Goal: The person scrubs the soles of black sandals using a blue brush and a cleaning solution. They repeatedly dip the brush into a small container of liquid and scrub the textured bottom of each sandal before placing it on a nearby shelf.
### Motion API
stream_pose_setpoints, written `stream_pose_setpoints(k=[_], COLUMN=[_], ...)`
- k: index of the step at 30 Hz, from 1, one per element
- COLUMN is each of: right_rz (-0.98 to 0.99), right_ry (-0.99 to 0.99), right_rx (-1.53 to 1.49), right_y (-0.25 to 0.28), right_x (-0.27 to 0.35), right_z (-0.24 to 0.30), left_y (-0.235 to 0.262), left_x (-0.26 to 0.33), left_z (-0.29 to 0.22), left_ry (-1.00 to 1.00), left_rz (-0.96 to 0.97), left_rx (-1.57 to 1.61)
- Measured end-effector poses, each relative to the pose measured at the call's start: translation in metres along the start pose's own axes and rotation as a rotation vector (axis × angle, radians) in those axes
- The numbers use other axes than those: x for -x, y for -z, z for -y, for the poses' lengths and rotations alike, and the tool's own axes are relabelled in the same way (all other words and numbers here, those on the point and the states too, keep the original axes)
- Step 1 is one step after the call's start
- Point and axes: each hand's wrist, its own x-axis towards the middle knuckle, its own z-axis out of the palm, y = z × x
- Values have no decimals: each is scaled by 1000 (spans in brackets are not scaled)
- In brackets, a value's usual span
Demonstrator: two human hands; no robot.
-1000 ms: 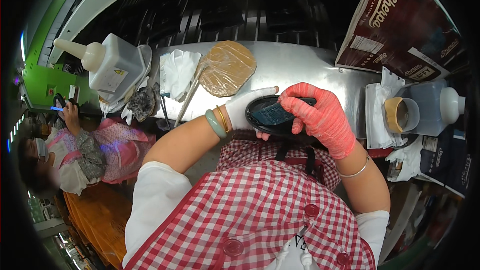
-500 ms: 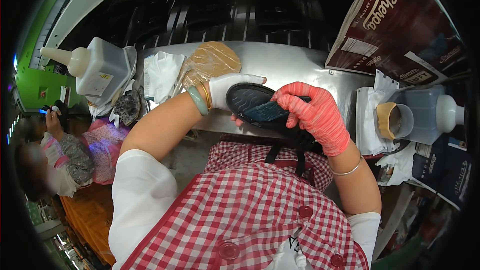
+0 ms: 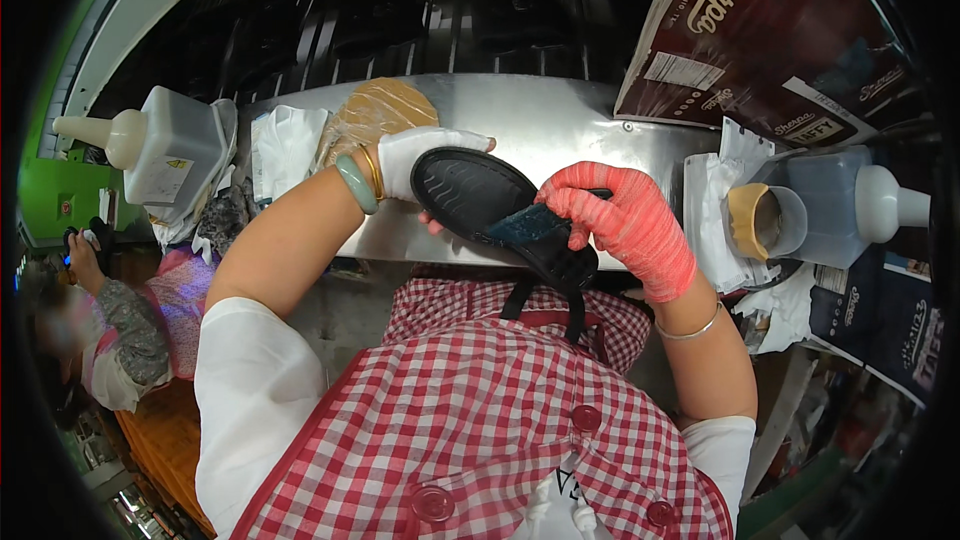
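In front of me is a black shoe sole [image 3: 466,192], tilted, with wavy ridges on its broad end. My left hand [image 3: 408,162], in a white fingerless-tipped glove, grips that end, with its thumb along the far edge and fingertips showing beneath. My right hand [image 3: 635,230], in a coral-red knitted glove, pinches a flat brush [image 3: 522,224] with dark blue-green bristles. Those bristles lie against the middle of the sole. The narrower end of the sole slants down below my right hand.
A metal worktop [image 3: 540,105] borders a dark slatted conveyor [image 3: 460,20]. At left stand a white spouted bottle [image 3: 180,155] and a wrapped tan disc [image 3: 385,110]. Right holds a maroon box [image 3: 770,50], a cup [image 3: 780,222] and another bottle [image 3: 835,205]. A person [image 3: 135,325] is at far left.
The sole has shifted left in view and turned to show more of its ridged surface. The brush stays against it, in my right hand. The whole view has also shifted slightly.
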Motion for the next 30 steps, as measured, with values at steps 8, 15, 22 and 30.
stream_pose_setpoints(k=[8, 15, 22, 30], right_rz=[-72, -147, -113, -29], right_ry=[-46, -51, 666, 958], right_rx=[-70, -53, 123, 849], right_y=[16, 26, -19, -24], right_x=[18, 51, 39, 56], right_z=[-32, -38, -13, -9], left_y=[0, 4, -15, -19], left_x=[1, -3, -8, 17], left_z=[0, 7, 11, 15], left_ry=[-23, -24, -1, -88], left_rz=[-11, 40, 225, 205], left_rx=[-26, -12, -4, -51])
